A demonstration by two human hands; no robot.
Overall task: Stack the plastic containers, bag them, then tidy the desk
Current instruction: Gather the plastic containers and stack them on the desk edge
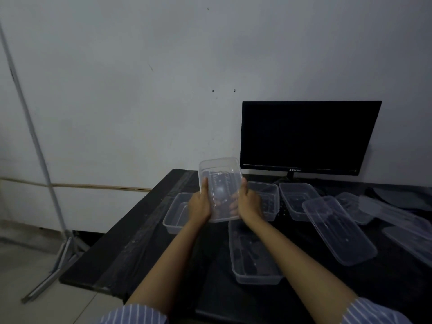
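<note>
Grey plaster wall backs a black rectangular table point(131, 242) with a dark flat monitor point(308, 136) standing at its far right. Above the table, the left hand point(199, 204) and right hand point(247, 203) share one grip: each is clamped on a long side of a clear rectangular plastic container point(221, 183), held raised and tilted with its open side toward the camera. Left of the grip, partly behind the left wrist, lies a second clear container point(175, 213); just below the grip sits a third point(253, 253). Right of the grip rest more clear containers point(297, 199), one tilted across another point(336, 230).
</note>
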